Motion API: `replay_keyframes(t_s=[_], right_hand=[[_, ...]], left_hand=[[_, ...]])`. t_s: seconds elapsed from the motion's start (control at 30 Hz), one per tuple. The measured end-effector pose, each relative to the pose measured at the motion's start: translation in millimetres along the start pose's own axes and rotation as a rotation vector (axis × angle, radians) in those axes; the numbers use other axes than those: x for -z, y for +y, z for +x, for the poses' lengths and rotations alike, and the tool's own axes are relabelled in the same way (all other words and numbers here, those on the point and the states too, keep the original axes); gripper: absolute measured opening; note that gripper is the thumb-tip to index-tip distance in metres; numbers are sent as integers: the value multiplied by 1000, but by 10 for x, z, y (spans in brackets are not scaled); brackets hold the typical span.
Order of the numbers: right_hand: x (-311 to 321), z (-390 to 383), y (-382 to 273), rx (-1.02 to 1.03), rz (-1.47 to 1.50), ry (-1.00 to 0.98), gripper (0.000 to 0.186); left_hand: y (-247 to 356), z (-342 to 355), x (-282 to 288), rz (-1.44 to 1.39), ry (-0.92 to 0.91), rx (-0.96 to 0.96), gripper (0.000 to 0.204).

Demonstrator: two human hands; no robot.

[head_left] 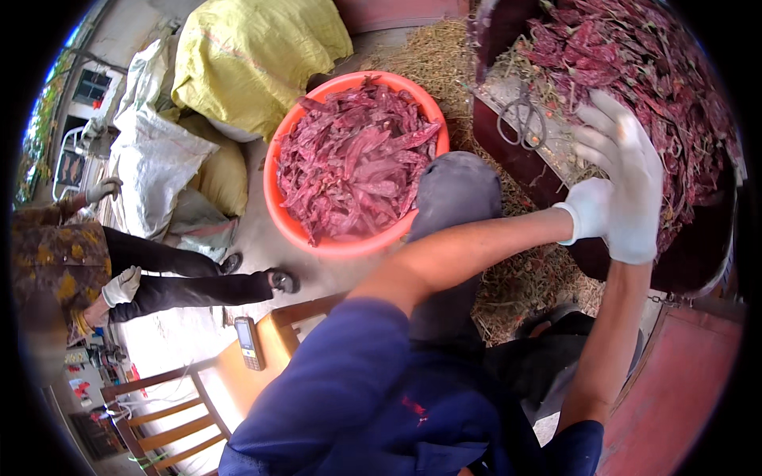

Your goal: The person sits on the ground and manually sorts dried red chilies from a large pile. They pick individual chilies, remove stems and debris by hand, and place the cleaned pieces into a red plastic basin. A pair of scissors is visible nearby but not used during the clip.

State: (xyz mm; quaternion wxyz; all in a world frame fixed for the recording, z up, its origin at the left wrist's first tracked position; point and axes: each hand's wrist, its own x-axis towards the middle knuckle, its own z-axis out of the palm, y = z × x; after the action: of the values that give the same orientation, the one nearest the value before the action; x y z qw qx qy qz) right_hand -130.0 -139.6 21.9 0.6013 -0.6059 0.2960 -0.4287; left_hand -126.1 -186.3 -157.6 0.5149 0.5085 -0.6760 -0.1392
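Observation:
Both my hands wear white gloves and meet in front of a heap of dried red chili peppers [683,103] on the right. My right hand [635,186] is raised with its fingers stretched out, and no pepper shows in it. My left hand [589,208] reaches across and sits against or just behind the right one, its fingers hidden. A pair of dark scissors [521,123] lies on the pale board by the heap's left edge. To the left of my knee stands an orange tub [279,198] full of dried chili peppers [357,159].
Stalks and plant scraps [528,289] litter the floor around my leg. Yellow [254,63] and white sacks [155,143] stand at the back left. Another person [87,262] with gloved hands is at the far left. A mobile phone [249,343] rests on a wooden chair [178,412].

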Motion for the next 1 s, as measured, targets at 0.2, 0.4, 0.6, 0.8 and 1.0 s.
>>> replay_keyframes(t_s=[0.2, 0.4, 0.6, 0.8, 1.0], right_hand=[[1350, -393, 196, -15, -80, 429, 35], [1931, -657, 591, -50, 81, 788, 25], [1878, -685, 427, -67, 64, 769, 24], [1849, -736, 400, -110, 29, 721, 23], [1848, -743, 435, -92, -83, 672, 23]], left_hand=[[437, 138, 713, -92, -247, 185, 20], [407, 431, 740, 78, -324, 415, 29], [505, 662, 351, 367, -378, 126, 40], [505, 663, -27, 697, -442, 33, 69], [532, 737, 64, 102, -270, 256, 52]])
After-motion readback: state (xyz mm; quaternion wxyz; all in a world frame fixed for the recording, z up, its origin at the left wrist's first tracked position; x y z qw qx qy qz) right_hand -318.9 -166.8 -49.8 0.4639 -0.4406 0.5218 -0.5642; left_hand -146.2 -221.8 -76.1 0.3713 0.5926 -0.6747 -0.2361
